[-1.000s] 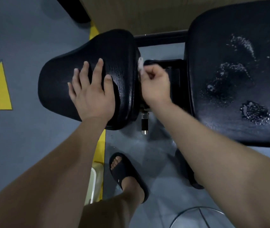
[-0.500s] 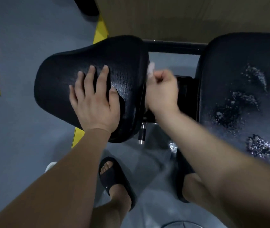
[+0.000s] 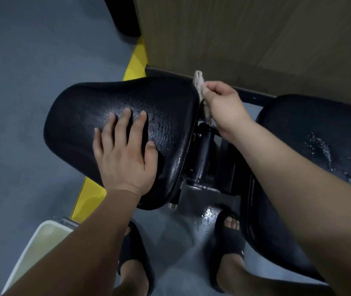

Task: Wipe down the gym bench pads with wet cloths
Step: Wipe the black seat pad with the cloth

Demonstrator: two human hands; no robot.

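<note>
A black textured seat pad (image 3: 97,112) fills the middle left, glistening with wet. My left hand (image 3: 125,154) lies flat on its near half, fingers spread, holding nothing. My right hand (image 3: 223,103) is closed on a small pale cloth (image 3: 200,84), pressed against the pad's right edge near its far corner. One end of the cloth sticks up above my fingers. To the right lies the larger black back pad (image 3: 311,129), with foamy wet streaks on its surface.
A black metal hinge and frame (image 3: 204,154) sits between the two pads. A wooden wall panel (image 3: 255,39) stands behind. A white bucket rim (image 3: 31,242) is at the lower left. My feet in black slides (image 3: 228,238) stand on the wet grey floor with yellow markings (image 3: 136,60).
My right hand has slid the cloth farther along the seat pad's right edge, toward its far corner. My left hand stays flat on the pad. The view has shifted downward.
</note>
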